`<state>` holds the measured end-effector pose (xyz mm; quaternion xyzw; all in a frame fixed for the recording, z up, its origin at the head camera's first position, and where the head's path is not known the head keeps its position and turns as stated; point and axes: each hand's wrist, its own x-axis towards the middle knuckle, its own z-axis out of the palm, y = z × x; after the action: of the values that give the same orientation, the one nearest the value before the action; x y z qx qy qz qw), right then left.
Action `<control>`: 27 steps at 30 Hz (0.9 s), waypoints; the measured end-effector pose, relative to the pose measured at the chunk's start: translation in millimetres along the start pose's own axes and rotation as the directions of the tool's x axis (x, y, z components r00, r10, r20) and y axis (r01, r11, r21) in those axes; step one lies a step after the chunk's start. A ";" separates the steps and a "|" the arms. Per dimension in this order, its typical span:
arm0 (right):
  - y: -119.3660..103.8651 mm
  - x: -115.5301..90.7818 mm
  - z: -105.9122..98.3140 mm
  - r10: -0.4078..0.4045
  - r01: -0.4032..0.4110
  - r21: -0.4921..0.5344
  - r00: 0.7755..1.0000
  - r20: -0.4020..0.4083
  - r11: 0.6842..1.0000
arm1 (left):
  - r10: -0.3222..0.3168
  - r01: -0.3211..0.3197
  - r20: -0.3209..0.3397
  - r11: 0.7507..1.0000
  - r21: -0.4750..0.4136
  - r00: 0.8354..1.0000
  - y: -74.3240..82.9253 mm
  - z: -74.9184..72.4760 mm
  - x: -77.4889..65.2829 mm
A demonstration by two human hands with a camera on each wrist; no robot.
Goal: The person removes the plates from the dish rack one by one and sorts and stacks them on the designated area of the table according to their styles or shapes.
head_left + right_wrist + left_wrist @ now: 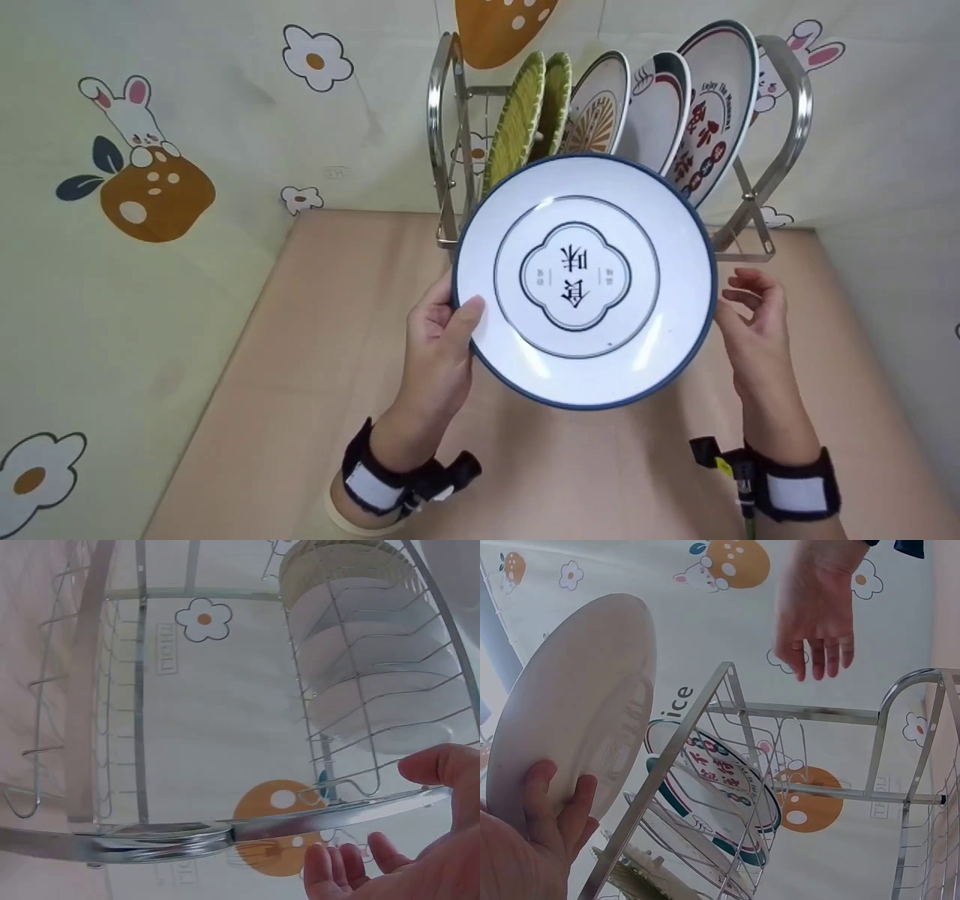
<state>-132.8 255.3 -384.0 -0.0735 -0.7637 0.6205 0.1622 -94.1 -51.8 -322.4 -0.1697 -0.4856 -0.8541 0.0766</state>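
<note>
A round white plate [585, 375] with a blue rim and dark characters at its centre is tilted up, face towards the head camera. My left hand [439, 345] grips its left edge, thumb on the face; the left wrist view shows fingers [577, 814] spread over the underside [592, 690]. Just off the plate's right rim, my right hand [761, 330] has loosely bent fingers and holds nothing. In the right wrist view that hand [420, 862] is beside the rack's metal bar. Part of the rack's front is hidden behind the plate.
Behind the plate stands a metal dish rack [799, 112]. Leaning upright in it are two green plates [517, 120], a plate with a tan fan pattern [604, 97], a red-and-green-edged plate [660, 112] and a plate with red characters [724, 82]. The tabletop [300, 375] is beige.
</note>
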 end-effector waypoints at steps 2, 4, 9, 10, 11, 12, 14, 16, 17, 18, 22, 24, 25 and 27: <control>8.2 3.0 -0.4 0.040 -0.035 -0.067 0.996 0.075 0.997 | 0.004 -0.004 -0.008 1.000 0.003 1.000 1.4 -1.1 0.3; 16.0 6.3 -1.0 0.072 -0.054 -0.118 0.986 0.153 0.992 | 0.004 -0.004 -0.021 1.000 0.002 1.000 3.3 -2.5 0.3; 35.2 13.9 -2.0 0.118 -0.060 -0.205 0.952 0.284 0.977 | 0.016 -0.017 -0.060 1.000 -0.003 0.998 9.2 -6.9 -0.2; 38.5 15.3 -2.1 0.122 -0.056 -0.227 0.950 0.289 0.972 | 0.023 -0.023 -0.068 1.000 -0.002 0.997 10.2 -7.9 -0.2; 41.5 16.8 -2.2 0.126 -0.054 -0.245 0.949 0.289 0.968 | 0.029 -0.029 -0.075 1.000 -0.003 0.997 11.2 -8.9 -0.2; 44.3 18.2 -2.4 0.129 -0.054 -0.257 0.950 0.285 0.965 | 0.038 -0.038 -0.080 0.999 -0.003 0.996 12.2 -9.9 -0.3; 48.8 20.8 -2.9 0.125 -0.048 -0.272 0.954 0.272 0.961 | 0.054 -0.055 -0.093 0.998 -0.006 0.994 14.4 -12.7 -0.5; 52.2 22.7 -3.5 0.114 -0.042 -0.270 0.959 0.259 0.962 | 0.075 -0.076 -0.103 0.997 -0.003 0.992 17.1 -15.5 -0.7; 53.4 23.4 -4.0 0.110 -0.042 -0.258 0.960 0.258 0.965 | 0.085 -0.086 -0.110 0.996 -0.002 0.990 18.6 -17.0 -0.8; 54.3 23.9 -4.4 0.107 -0.041 -0.248 0.960 0.257 0.968 | 0.097 -0.097 -0.116 0.995 0.000 0.989 20.0 -18.4 -0.8; 55.3 24.0 -5.8 0.109 -0.057 -0.201 0.959 0.262 0.978 | 0.111 -0.113 -0.178 0.994 0.003 0.978 25.5 -24.0 -0.5; 55.0 23.8 -6.2 0.111 -0.062 -0.187 0.958 0.265 0.980 | 0.111 -0.115 -0.209 0.993 -0.005 0.971 28.0 -26.8 -0.4; 54.9 23.7 -6.3 0.111 -0.063 -0.182 0.958 0.266 0.981 | 0.109 -0.114 -0.226 0.993 -0.012 0.968 29.2 -28.5 -0.5; 54.8 23.6 -6.5 0.108 -0.059 -0.188 0.958 0.265 0.980 | 0.113 -0.121 -0.247 0.993 -0.018 0.962 32.1 -31.7 -0.9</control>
<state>-157.6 280.6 -432.3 -0.0334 -0.8273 0.5604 0.0211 -90.7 -95.6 -311.8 -0.0922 -0.4476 -0.8703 0.1836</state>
